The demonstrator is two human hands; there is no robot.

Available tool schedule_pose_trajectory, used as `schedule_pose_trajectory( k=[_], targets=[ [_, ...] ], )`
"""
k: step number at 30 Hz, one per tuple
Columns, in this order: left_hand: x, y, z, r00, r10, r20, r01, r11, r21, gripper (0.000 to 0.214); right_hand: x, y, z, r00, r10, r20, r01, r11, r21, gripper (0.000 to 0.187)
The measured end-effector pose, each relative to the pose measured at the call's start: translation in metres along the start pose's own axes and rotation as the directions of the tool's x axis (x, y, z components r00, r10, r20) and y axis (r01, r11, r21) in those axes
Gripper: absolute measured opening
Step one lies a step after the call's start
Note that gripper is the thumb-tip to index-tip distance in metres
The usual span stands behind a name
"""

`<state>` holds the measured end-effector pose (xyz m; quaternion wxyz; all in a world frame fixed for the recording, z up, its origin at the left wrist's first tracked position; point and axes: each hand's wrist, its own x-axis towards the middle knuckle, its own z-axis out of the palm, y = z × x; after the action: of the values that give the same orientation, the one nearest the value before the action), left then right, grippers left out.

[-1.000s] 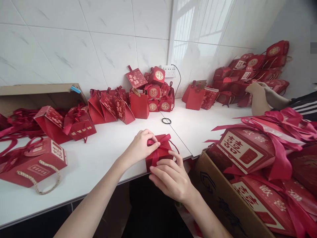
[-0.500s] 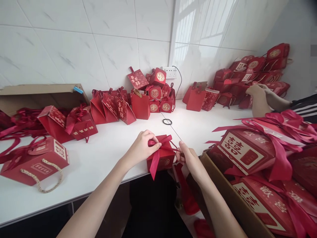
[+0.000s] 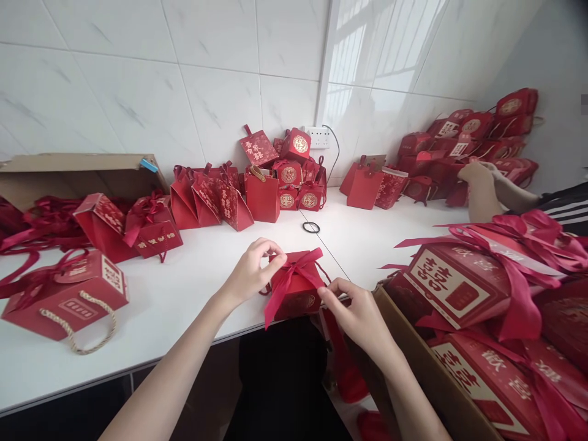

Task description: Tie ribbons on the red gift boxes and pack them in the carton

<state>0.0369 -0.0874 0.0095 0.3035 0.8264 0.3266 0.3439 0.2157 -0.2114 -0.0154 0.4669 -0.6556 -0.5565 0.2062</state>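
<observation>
Red satiny bow (image 3: 296, 267) on boxy ctn (image 3: 298, 300), pinched by L hand (image 3: 250, 269) & R hand (image 3: 361, 312).

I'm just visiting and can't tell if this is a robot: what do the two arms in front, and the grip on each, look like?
They're a person's. The left grip and right grip are bare human hands, with no gloves or rings visible. The left forearm and right forearm are bare too: no sleeves, watch, cables or markings show.
</observation>
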Motion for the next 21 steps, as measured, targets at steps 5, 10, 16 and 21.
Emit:
schedule_pose_trajectory(
  k=[5, 10, 16, 21],
  targets=[
    [-0.001, -0.011, -0.014, 0.998, -0.034, 0.044, 0.037, 0.996, -0.077, 0.022, 0.024, 0.006, -0.005, 0.952, 0.114, -0.284, -0.074, 0.986, 0.148, 0.050],
    [0.002, -0.005, -0.015, 0.997, -0.018, 0.073, 0.031, 0.983, -0.181, 0.022, 0.051, 0.001, 0.012, 0.999, 0.021, -0.046, -0.012, 0.981, 0.191, 0.042],
    [0.000, 0.000, -0.009, 0.993, -0.086, 0.079, 0.099, 0.980, -0.172, 0.019, 0.061, -0.004, 0.028, 0.999, -0.011, 0.051, -0.005, 0.957, 0.292, 0.034],
    [-0.006, 0.002, -0.012, 0.989, -0.132, 0.064, 0.139, 0.981, -0.134, 0.016, 0.058, -0.001, 0.032, 0.997, 0.033, 0.065, -0.055, 0.931, 0.361, 0.034]
  ],
)
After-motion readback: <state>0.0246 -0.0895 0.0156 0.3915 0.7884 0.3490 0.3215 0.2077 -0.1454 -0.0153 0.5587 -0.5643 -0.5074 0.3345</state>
